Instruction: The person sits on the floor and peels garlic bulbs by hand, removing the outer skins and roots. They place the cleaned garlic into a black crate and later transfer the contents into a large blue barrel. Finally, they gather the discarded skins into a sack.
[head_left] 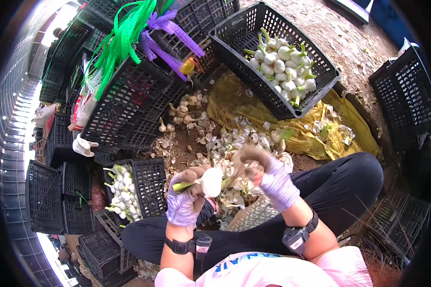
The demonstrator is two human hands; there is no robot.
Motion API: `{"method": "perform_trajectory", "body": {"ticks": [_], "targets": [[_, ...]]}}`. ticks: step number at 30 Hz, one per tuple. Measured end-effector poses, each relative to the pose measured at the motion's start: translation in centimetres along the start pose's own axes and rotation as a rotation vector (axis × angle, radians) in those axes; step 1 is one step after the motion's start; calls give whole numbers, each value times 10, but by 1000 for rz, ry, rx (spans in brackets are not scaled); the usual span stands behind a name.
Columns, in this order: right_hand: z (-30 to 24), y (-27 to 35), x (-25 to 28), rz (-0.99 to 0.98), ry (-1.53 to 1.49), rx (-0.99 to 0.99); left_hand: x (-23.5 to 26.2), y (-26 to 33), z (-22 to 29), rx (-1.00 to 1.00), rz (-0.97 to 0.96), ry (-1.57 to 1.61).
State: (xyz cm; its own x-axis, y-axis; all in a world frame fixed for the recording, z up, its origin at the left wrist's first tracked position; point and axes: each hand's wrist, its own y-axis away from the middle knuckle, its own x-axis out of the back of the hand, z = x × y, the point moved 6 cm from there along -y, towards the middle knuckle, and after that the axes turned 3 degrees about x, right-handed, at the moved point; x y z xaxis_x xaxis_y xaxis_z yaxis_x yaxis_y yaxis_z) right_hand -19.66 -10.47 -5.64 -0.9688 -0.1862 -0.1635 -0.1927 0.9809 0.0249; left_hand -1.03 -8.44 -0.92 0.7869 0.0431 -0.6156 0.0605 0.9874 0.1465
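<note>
My left hand (pixel 186 203), in a soiled lilac work glove, is closed around a white garlic bulb (pixel 211 182) with a short green stem pointing left. Close by on the right, my right hand (pixel 272 179), gloved the same way, is smeared by motion, and a pale blurred strip shows between it and the bulb. Whether its fingers grip anything cannot be made out. Below and beyond both hands lies a heap of loose garlic skins (pixel 244 138). Several unpeeled garlic bulbs (pixel 181 112) rest on the ground farther left.
A black crate (pixel 246 79) with clean garlic bulbs (pixel 287 67) stands ahead on a yellow cloth (pixel 225 100). To my left, another crate (pixel 151 186) stands beside trimmed garlic (pixel 124 191). Green net strips (pixel 124 33) and purple strips (pixel 170 38) drape over stacked crates. A white glove (pixel 84 146) hangs there.
</note>
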Motion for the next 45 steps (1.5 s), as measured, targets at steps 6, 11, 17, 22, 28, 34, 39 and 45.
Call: {"method": "perform_trajectory", "body": {"ticks": [6,11,17,22,28,34,39,45], "targets": [[2,5,-49,-237,-112,-285,48,9,-3,76,179,309],[34,-7,-44,-167,-393,-236,108,18,92,-264,639,-560],[72,-20,-49,-158,-199,-442,171,48,157,-491,1113,-1004],[90,-36,-39,-47,-131,-586,183,-80,77,-169,731,-1362],[107,-62,-24,-159,225,-541,243,-231,-30,227,528,-1349],[106,-71,-19,-104,249,-426,260,-308,-62,596,784,-1798],[99,-67,-21,-61,128,-465,276,-268,-56,507,831,-1838],[99,-39,-21,-56,34,-479,194,-145,-59,435,594,-554]]}}
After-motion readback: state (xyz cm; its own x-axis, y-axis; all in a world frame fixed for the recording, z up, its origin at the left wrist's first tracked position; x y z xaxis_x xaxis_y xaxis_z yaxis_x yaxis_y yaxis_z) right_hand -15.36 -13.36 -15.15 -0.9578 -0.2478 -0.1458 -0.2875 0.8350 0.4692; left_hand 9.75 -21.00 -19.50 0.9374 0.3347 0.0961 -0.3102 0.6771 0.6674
